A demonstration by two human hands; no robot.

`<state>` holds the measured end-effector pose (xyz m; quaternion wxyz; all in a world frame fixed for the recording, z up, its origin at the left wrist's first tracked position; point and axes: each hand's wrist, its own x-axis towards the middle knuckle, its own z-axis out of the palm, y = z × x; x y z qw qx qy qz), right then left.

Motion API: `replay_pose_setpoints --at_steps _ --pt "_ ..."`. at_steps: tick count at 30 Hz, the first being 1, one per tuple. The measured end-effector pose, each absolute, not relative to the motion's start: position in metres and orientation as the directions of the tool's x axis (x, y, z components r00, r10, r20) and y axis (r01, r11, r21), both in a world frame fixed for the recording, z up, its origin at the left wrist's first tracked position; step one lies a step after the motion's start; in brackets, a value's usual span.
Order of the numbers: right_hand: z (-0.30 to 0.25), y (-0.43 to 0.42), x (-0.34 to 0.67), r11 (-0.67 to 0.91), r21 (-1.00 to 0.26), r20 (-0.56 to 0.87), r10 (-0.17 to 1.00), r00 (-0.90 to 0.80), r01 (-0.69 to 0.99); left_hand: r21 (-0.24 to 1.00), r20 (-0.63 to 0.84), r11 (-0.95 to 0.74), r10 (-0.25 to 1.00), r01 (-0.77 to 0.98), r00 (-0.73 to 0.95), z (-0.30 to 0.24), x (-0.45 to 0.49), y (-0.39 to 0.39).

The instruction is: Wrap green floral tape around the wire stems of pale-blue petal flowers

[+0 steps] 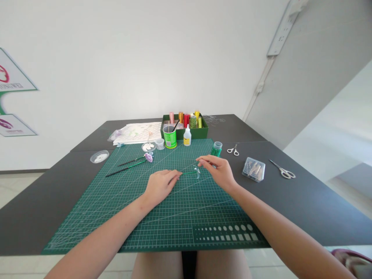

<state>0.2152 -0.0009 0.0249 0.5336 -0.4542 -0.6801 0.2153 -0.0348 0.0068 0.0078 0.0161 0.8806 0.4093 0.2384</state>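
Observation:
My left hand point(161, 185) is closed round the lower end of a thin green-wrapped flower stem point(188, 173), holding it level just over the mat. Pale blue petals point(198, 173) sit at the stem's right end. Close by the petals, my right hand point(216, 167) is closed in a pinch; what its fingertips hold is too fine to make out. Behind that hand stands a spool of green thread point(216, 148). To the left, a purple flower point(148, 157) on a dark green stem lies on the mat with another dark stem point(132, 161).
Underneath is a green cutting mat point(162, 228). At the back stand a green can point(169, 137), a glue bottle point(187, 136) and a box of thread spools point(200, 133). On the right lie small scissors point(233, 150), a clear case point(254, 169) and larger scissors point(285, 171).

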Motion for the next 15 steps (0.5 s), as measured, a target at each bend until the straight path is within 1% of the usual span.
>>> replay_pose_setpoints --at_steps 2,5,10,15 --pt "0.0257 -0.0002 0.2159 0.446 -0.822 0.483 0.876 0.017 0.353 0.236 0.393 -0.653 0.741 0.719 0.544 0.0079 -0.0348 0.0069" --pt "0.0266 0.0007 0.2159 0.412 -0.854 0.449 0.892 0.050 0.317 0.266 0.370 -0.634 0.763 0.726 0.530 0.0083 -0.0350 0.0071" --pt "0.0275 0.0011 0.2152 0.387 -0.869 0.425 0.903 0.064 0.309 0.310 0.351 -0.621 0.779 0.720 0.520 0.0089 -0.0359 0.0078" --pt "0.0272 0.0005 0.2158 0.365 -0.871 0.408 0.910 0.070 0.328 0.315 0.355 -0.625 0.775 0.714 0.523 0.0087 -0.0359 0.0079"
